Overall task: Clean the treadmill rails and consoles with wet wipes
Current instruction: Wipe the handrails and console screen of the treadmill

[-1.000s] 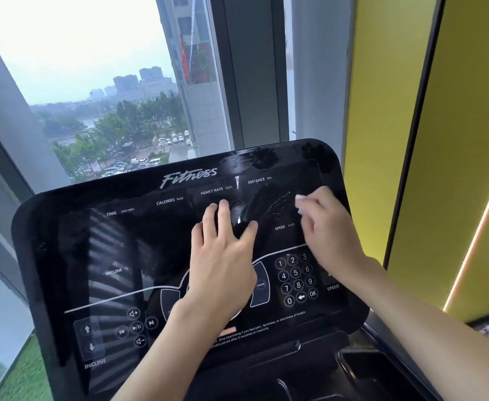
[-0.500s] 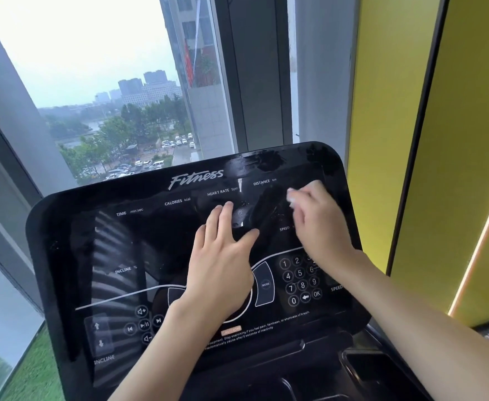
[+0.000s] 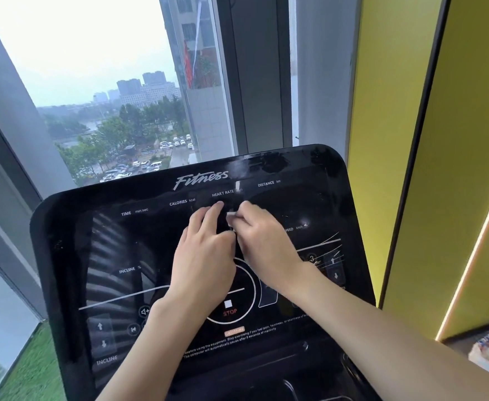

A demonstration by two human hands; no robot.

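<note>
The treadmill console [image 3: 139, 256], a glossy black panel marked "Fitness" along its top, fills the lower middle of the view, tilted up toward the person, with a tall window [image 3: 98, 82] behind it and a yellow wall panel [image 3: 388, 140] to its right. Both bare hands meet at the centre of the panel, just below the "HEART RATE" label. The left hand [image 3: 205, 253] lies flat on the glass, its fingers spread only a little and holding nothing. The right hand [image 3: 266, 244] is just beside it, nearly touching, its fingers curled and pinched on a small white wet wipe [image 3: 231, 217] that presses against the panel; only a corner of the wipe shows above the knuckles. Faint streaks shine on the panel's upper right. The round "STOP" control [image 3: 230, 311] sits just below the left wrist.
</note>
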